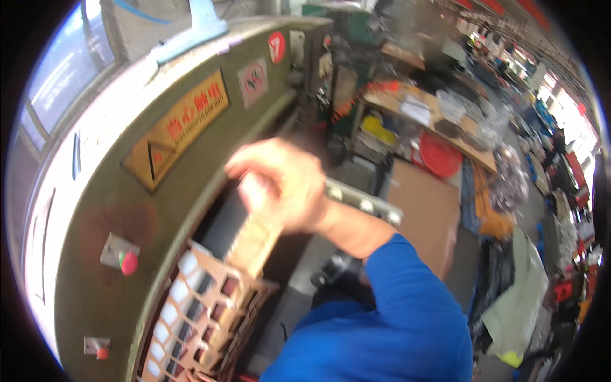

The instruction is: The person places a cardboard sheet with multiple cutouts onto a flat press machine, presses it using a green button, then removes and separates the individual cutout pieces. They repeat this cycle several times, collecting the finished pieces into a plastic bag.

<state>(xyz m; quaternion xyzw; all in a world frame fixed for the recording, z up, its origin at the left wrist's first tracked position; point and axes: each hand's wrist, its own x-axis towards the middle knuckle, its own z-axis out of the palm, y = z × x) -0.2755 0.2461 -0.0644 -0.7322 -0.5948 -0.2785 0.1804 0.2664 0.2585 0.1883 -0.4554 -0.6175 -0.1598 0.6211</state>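
Observation:
My right hand [280, 184], blurred by motion, reaches left across the middle on a blue-sleeved arm. Its thumb and forefinger are curved and apart, with nothing seen between them; the other fingers are mostly hidden. Just below it is a flat tan strip [254, 245] that looks like wood or board; I cannot tell whether the hand touches it. Nearer to me, brown sheet material with rows of cut-out holes [223, 305] lies against the machine, white showing through some holes. My left hand cannot be made out; the lower left edge is unclear.
A green machine body [210, 143] curves along the left, bearing a yellow warning plate [178, 130] and red push buttons [129, 262]. Right of my arm stand a large brown board [423, 216] and a workbench [433, 124] with a red round container [439, 156]. Materials crowd the far right.

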